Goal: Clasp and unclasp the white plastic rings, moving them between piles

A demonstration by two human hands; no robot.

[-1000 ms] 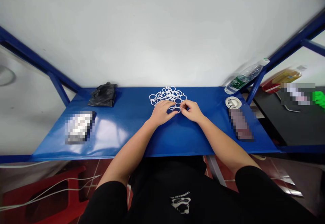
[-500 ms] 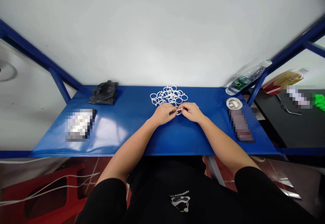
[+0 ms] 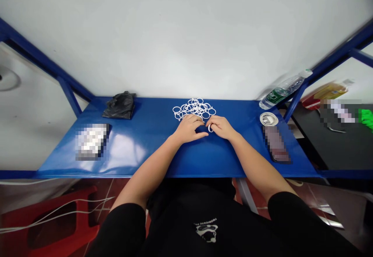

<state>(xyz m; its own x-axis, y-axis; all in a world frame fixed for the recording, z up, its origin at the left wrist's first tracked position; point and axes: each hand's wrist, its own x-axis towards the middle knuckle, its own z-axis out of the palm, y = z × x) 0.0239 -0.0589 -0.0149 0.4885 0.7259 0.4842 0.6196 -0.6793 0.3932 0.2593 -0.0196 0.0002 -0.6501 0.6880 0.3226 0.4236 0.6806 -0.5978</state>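
A heap of several white plastic rings [image 3: 193,108] lies at the back middle of the blue table [image 3: 145,148]. My left hand [image 3: 188,128] rests just in front of the heap with its fingers curled and reaching toward the rings. My right hand [image 3: 222,127] is beside it, fingers closed in a pinch on one white ring [image 3: 210,127] held at its fingertips. The two hands are a small gap apart.
A crumpled black bag [image 3: 119,105] lies at the back left, a blurred flat object [image 3: 91,141] at the front left. On the right are a lying water bottle [image 3: 281,88], a white coiled cable [image 3: 268,118] and a blurred dark object [image 3: 275,143]. Red stool below left.
The hands, which were pinching a ring together in front of the heap, have drawn slightly apart. The ring now stays with my right hand, and my left hand has shifted toward the heap.
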